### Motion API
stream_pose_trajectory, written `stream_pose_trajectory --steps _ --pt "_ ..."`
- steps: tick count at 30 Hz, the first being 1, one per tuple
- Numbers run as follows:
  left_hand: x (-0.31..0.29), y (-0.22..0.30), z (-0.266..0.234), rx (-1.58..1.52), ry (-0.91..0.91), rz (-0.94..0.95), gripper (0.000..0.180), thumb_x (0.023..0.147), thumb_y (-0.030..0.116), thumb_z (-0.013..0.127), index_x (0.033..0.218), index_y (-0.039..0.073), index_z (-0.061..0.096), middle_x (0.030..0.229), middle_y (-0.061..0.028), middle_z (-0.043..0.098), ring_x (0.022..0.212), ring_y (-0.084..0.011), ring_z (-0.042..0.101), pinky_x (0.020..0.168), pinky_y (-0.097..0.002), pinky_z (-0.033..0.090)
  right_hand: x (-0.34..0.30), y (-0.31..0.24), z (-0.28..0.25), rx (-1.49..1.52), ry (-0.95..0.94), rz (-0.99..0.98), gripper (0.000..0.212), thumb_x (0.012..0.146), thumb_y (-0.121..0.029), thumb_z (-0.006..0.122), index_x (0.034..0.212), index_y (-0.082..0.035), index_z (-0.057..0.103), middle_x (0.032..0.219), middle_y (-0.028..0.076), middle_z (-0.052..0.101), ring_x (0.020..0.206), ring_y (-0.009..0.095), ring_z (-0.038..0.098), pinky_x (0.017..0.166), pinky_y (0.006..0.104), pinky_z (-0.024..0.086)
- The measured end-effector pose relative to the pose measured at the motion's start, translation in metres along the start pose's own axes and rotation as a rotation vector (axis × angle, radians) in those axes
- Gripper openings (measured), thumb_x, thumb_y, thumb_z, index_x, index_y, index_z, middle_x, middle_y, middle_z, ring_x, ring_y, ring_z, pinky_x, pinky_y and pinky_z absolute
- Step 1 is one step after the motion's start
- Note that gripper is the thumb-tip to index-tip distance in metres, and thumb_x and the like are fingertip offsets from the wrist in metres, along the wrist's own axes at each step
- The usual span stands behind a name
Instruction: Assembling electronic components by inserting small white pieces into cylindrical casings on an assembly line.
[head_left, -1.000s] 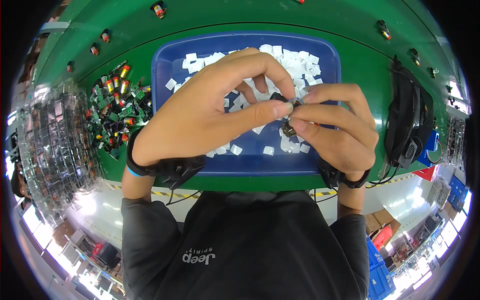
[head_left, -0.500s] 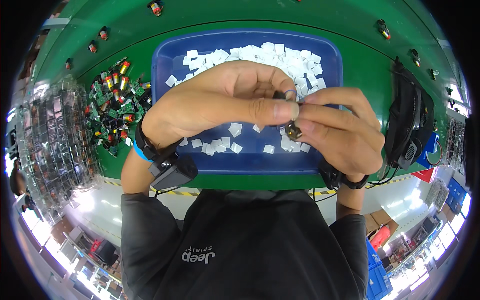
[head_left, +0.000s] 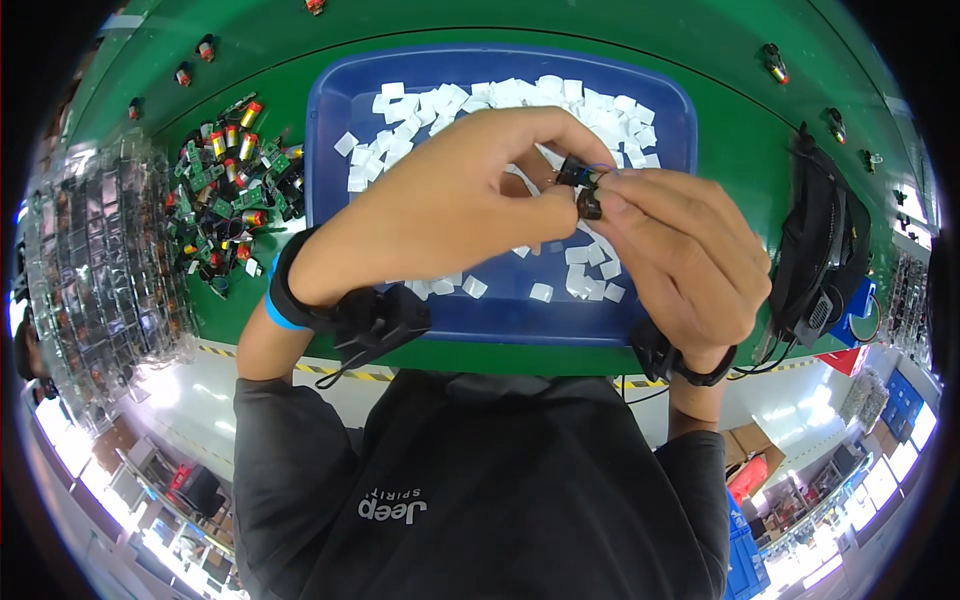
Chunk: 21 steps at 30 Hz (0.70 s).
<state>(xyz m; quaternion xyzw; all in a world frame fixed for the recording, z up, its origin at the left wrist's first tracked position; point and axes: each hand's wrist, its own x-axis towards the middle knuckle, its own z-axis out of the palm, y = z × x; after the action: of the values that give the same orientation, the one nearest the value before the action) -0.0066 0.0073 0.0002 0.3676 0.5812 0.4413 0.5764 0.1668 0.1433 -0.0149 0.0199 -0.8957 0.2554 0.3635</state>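
Observation:
Over the blue tray (head_left: pixel 480 325), both my hands meet around a small black cylindrical part (head_left: pixel 574 173) with thin wires. My left hand (head_left: pixel 450 205) is closed on it with bent fingers and thumb, coming in from the left. From the right, the fingertips of my right hand (head_left: pixel 695 255) pinch a small dark brown piece (head_left: pixel 589 206) just below the black part. Whether these two pieces are joined cannot be made out, since fingers cover part of them. White square pieces (head_left: pixel 410 130) lie scattered in the tray beneath my hands.
Left of the tray is a heap of green circuit boards with red-and-yellow cylinders (head_left: pixel 240 150). Clear plastic trays (head_left: pixel 105 260) are stacked farther left. A black bag (head_left: pixel 822 225) lies on the right of the green table (head_left: pixel 740 130). Several small assemblies (head_left: pixel 773 62) are spread along its far side.
My left hand has turned and opened its grasp somewhat, so the black part now shows between the hands. Both hands have shifted slightly away from my body.

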Motion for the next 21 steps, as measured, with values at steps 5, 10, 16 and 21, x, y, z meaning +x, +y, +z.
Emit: stream_pose_trajectory --steps 5,10,16,21 --pt "-0.002 -0.002 0.007 0.210 0.109 0.073 0.035 0.089 -0.001 0.056 0.124 0.001 0.060 0.093 -0.0052 0.063 0.078 -0.0102 0.062 0.068 -0.0244 0.052 0.000 0.005 0.002 0.044 -0.044 0.059 0.029 0.066 0.007 0.083 0.093 0.003 0.072 0.092 0.014 0.074 0.088 0.029 0.071 0.072 0.0331 0.057" --pt "-0.004 0.006 0.006 0.038 0.096 0.022 0.034 0.089 -0.001 0.057 0.123 0.000 0.061 0.085 -0.0043 0.061 0.074 -0.0096 0.062 0.064 -0.0243 0.053 0.001 0.006 0.008 -0.023 0.045 0.001 0.030 0.061 0.005 0.078 0.090 0.000 0.074 0.091 0.009 0.071 0.086 0.026 0.069 0.068 0.0306 0.057" --pt "-0.002 0.002 0.007 0.090 0.125 0.087 0.034 0.090 -0.001 0.057 0.124 0.000 0.061 0.083 -0.0044 0.062 0.073 -0.0094 0.062 0.067 -0.0253 0.055 0.005 -0.003 0.001 -0.061 0.001 0.102 0.032 0.065 0.007 0.083 0.095 -0.001 0.072 0.091 0.009 0.071 0.088 0.027 0.068 0.074 0.0348 0.056" --pt "-0.003 -0.003 0.011 0.051 0.143 0.143 0.034 0.090 -0.002 0.061 0.123 0.000 0.062 0.083 -0.0041 0.063 0.072 -0.0091 0.062 0.067 -0.0253 0.056 0.001 -0.001 0.002 -0.182 0.015 0.057 0.030 0.064 0.006 0.083 0.092 -0.003 0.075 0.088 0.006 0.070 0.084 0.025 0.065 0.081 0.0413 0.058"
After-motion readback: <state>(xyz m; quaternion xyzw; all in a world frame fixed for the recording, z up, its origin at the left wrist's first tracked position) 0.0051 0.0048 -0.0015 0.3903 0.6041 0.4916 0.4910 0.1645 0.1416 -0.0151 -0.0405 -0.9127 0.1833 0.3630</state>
